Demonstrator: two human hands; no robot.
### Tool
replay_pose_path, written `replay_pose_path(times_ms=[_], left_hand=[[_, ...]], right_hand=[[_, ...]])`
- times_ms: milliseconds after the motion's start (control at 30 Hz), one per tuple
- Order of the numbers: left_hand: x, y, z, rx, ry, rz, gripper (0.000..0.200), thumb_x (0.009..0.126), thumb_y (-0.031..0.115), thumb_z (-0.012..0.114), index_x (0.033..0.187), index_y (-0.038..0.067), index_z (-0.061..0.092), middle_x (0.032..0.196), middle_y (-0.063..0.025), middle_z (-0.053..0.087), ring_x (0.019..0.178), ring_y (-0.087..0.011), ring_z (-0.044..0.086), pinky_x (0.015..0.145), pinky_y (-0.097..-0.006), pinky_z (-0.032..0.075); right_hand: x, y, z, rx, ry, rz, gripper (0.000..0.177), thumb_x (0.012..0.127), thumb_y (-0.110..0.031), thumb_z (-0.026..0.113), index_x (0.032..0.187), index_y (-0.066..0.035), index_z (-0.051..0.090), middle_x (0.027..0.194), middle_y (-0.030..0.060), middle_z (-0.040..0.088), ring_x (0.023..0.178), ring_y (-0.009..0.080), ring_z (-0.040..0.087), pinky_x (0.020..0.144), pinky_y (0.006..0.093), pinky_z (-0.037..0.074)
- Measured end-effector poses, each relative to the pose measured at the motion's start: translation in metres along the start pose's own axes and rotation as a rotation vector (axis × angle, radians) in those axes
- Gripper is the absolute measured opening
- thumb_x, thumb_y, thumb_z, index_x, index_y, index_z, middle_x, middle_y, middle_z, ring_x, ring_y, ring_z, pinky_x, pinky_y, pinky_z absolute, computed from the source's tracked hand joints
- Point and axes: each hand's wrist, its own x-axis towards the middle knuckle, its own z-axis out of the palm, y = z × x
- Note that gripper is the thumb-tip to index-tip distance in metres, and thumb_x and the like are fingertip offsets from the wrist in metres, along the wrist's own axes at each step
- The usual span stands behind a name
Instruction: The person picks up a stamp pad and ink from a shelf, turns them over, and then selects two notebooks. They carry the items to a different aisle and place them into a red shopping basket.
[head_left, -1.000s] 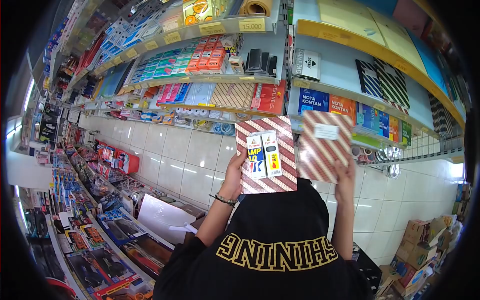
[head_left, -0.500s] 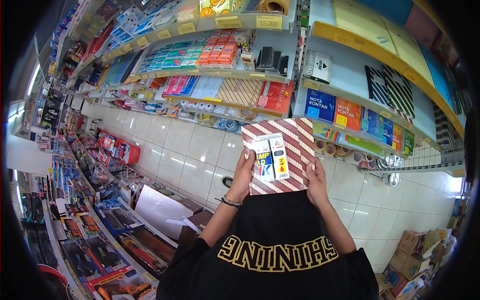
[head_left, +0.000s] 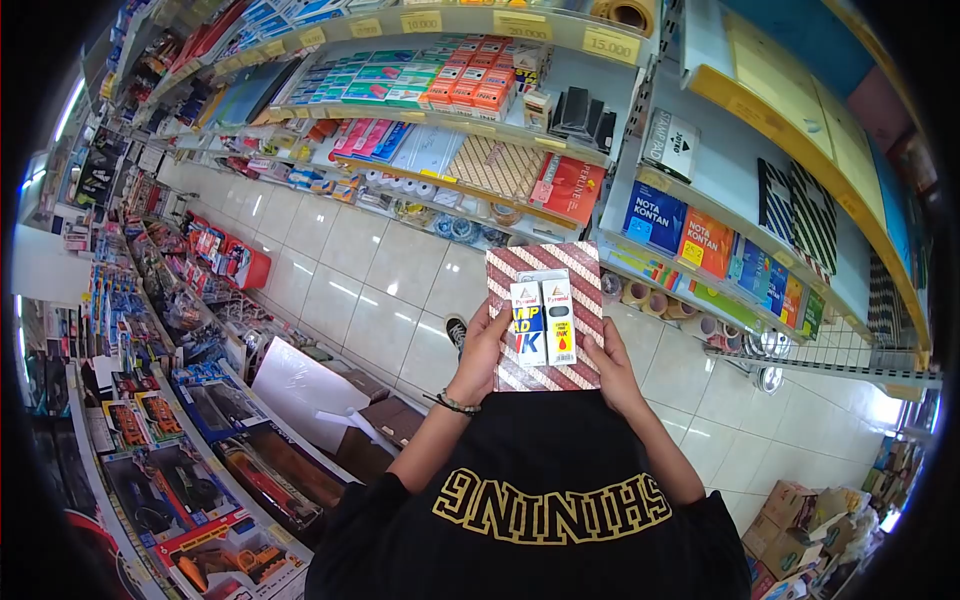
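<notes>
In front of my chest I hold a hardcover book (head_left: 587, 300) with maroon and cream diagonal stripes. Two small white stamp pad ink boxes lie side by side on its cover: a blue-lettered box (head_left: 528, 335) on the left and a box with a yellow panel and red drop (head_left: 559, 345) on the right. My left hand (head_left: 483, 352) grips the book's left edge, its thumb against the blue-lettered box. At the opposite edge, my right hand (head_left: 612, 367) is closed on the book with the thumb on the cover. The fingers beneath are hidden.
Shelves ahead carry orange ink boxes (head_left: 480, 85), a stamp pad box (head_left: 672, 143), Nota Kontan books (head_left: 655, 214) and tape rolls (head_left: 650, 297). Toy boxes (head_left: 235, 560) line the shelf at left. Cardboard boxes (head_left: 790, 520) are piled at lower right. Tiled floor (head_left: 390, 270) runs between.
The shelves have shifted right in view. The book looks narrower, turned slightly, and my right hand has moved a little left with its edge. Both ink boxes stay on the cover.
</notes>
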Motion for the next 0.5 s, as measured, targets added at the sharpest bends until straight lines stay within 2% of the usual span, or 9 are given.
replay_pose_path(times_ms=[100, 167, 267, 333, 367, 400, 433, 467, 500], left_hand=[[0.001, 0.007, -0.011, -0.044, 0.005, -0.004, 0.038, 0.104, 0.018, 0.049, 0.136, -0.002, 0.047, 0.125, -0.0103, 0.063, 0.107, -0.0139, 0.063, 0.092, -0.0289, 0.051], [-0.001, 0.016, -0.013, -0.019, 0.022, 0.046, 0.040, 0.104, 0.019, 0.049, 0.138, -0.001, 0.045, 0.127, -0.0102, 0.062, 0.110, -0.0146, 0.062, 0.093, -0.0301, 0.050], [0.000, 0.031, -0.027, 0.016, 0.097, -0.013, 0.042, 0.104, 0.020, 0.050, 0.140, -0.002, 0.042, 0.132, -0.0109, 0.058, 0.116, -0.0170, 0.058, 0.100, -0.0306, 0.047], [0.004, 0.036, -0.044, 0.136, 0.111, 0.070, 0.057, 0.102, 0.021, 0.055, 0.148, -0.001, 0.032, 0.140, -0.0124, 0.052, 0.126, -0.0188, 0.052, 0.107, -0.0327, 0.041], [0.011, 0.028, -0.060, 0.084, 0.087, 0.099, 0.061, 0.102, 0.023, 0.055, 0.150, -0.002, 0.028, 0.142, -0.0122, 0.050, 0.129, -0.0184, 0.048, 0.108, -0.0318, 0.039], [0.014, 0.030, -0.071, 0.110, 0.124, 0.079, 0.061, 0.103, 0.024, 0.054, 0.150, -0.003, 0.027, 0.142, -0.0124, 0.050, 0.126, -0.0176, 0.050, 0.107, -0.0307, 0.040], [0.019, 0.029, -0.087, 0.078, 0.094, 0.047, 0.057, 0.103, 0.027, 0.053, 0.147, -0.003, 0.034, 0.138, -0.0118, 0.054, 0.125, -0.0170, 0.050, 0.107, -0.0309, 0.038], [0.017, 0.038, -0.098, 0.084, 0.108, 0.115, 0.055, 0.103, 0.027, 0.052, 0.146, -0.003, 0.035, 0.137, -0.0116, 0.054, 0.122, -0.0169, 0.052, 0.106, -0.0309, 0.040], [0.017, 0.045, -0.105, 0.091, 0.111, 0.167, 0.054, 0.103, 0.028, 0.052, 0.145, -0.003, 0.036, 0.136, -0.0115, 0.055, 0.119, -0.0167, 0.054, 0.104, -0.0309, 0.041]], right_hand=[[0.006, -0.005, 0.012, -0.217, -0.002, 0.016, 0.049, 0.104, -0.024, 0.051, 0.142, 0.002, 0.034, 0.140, 0.0161, 0.048, 0.135, 0.0191, 0.040, 0.111, 0.0321, 0.034], [0.011, -0.005, 0.015, -0.385, 0.042, 0.157, 0.070, 0.104, -0.028, 0.049, 0.153, 0.006, 0.012, 0.155, 0.0168, 0.030, 0.145, 0.0211, 0.025, 0.118, 0.0317, 0.022], [0.022, -0.015, 0.033, -0.447, -0.048, 0.148, 0.067, 0.104, -0.030, 0.048, 0.152, 0.006, 0.018, 0.152, 0.0188, 0.034, 0.141, 0.0241, 0.033, 0.115, 0.0333, 0.028], [0.036, 0.003, 0.031, -0.238, -0.153, 0.197, 0.067, 0.105, -0.031, 0.046, 0.151, 0.008, 0.018, 0.153, 0.0197, 0.031, 0.143, 0.0286, 0.031, 0.117, 0.0336, 0.025], [0.038, -0.018, 0.060, -0.220, -0.074, 0.312, 0.068, 0.105, -0.031, 0.046, 0.153, 0.005, 0.014, 0.157, 0.0192, 0.026, 0.144, 0.0284, 0.029, 0.116, 0.0343, 0.029], [0.043, -0.005, 0.057, -0.334, -0.102, 0.273, 0.068, 0.105, -0.029, 0.045, 0.153, 0.006, 0.012, 0.158, 0.0194, 0.024, 0.143, 0.0259, 0.030, 0.115, 0.0339, 0.029], [0.056, 0.003, 0.058, -0.446, -0.119, 0.229, 0.068, 0.106, -0.027, 0.045, 0.154, 0.007, 0.010, 0.159, 0.0197, 0.022, 0.143, 0.0234, 0.031, 0.115, 0.0335, 0.029], [0.058, -0.006, 0.090, -0.430, -0.053, 0.256, 0.075, 0.105, -0.031, 0.047, 0.155, 0.002, 0.003, 0.158, 0.0208, 0.022, 0.143, 0.0273, 0.031, 0.111, 0.0328, 0.035], [0.071, 0.004, 0.085, -0.350, -0.039, 0.412, 0.072, 0.105, -0.028, 0.047, 0.156, 0.000, 0.005, 0.156, 0.0187, 0.026, 0.141, 0.0265, 0.033, 0.114, 0.0315, 0.029]])
